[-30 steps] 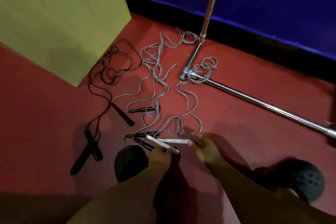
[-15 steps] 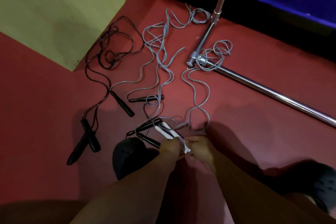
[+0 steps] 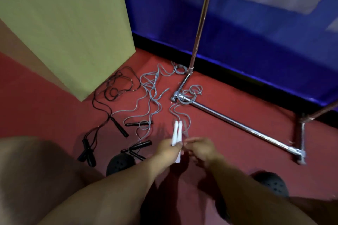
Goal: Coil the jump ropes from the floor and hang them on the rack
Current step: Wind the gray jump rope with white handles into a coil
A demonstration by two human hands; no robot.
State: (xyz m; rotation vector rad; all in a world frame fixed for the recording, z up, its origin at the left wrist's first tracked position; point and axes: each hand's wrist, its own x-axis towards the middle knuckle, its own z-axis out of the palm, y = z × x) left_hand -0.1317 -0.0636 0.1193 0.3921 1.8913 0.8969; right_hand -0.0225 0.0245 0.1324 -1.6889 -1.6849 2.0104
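Observation:
My left hand point(image 3: 167, 147) grips two white handles point(image 3: 177, 131) side by side, pointing away from me above the red floor. Their grey cord point(image 3: 180, 113) trails from the handle tips to a loop lying over the rack's base joint point(image 3: 176, 97). My right hand point(image 3: 200, 149) is just right of the handles with fingers curled; it seems to pinch the grey cord beside them, though blur hides the contact. More grey rope point(image 3: 152, 93) and a black rope point(image 3: 117, 87) lie tangled on the floor with black handles point(image 3: 118, 127).
The chrome rack has an upright pole point(image 3: 200, 23) and a floor bar point(image 3: 236, 124) running right. A yellow-green box point(image 3: 64, 23) stands at left, a blue wall point(image 3: 256, 33) behind. My dark shoes point(image 3: 120, 163) are below the hands.
Both white handles were brought together from the floor and lifted upright in my left hand. The view has tilted up toward the rack and wall.

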